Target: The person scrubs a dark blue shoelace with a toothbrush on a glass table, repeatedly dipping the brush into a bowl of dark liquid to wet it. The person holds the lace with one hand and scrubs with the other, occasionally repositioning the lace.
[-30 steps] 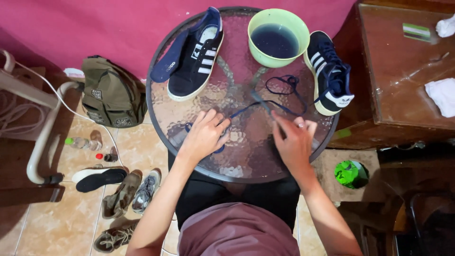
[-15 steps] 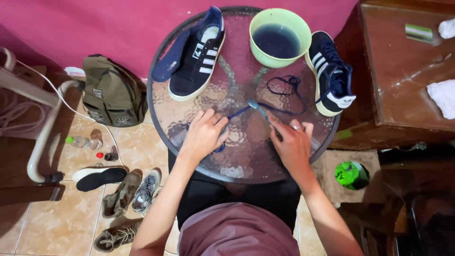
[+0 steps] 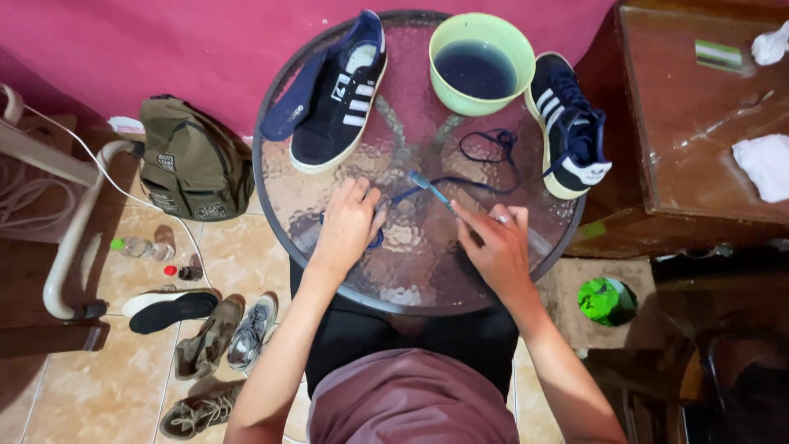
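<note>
Left hand pins the shoelace; right hand grips a toothbrush angled up-left.

Two dark blue sneakers are counted on the round glass table: one sneaker at the left and a second sneaker at the right. One green bowl of dark liquid, one dark blue shoelace, one loose insole and one toothbrush are seen there. Two hands are counted, a left hand and a right hand. On the floor, one olive backpack and one plastic bottle are found. Two white cloths are seen on one wooden cabinet.
</note>
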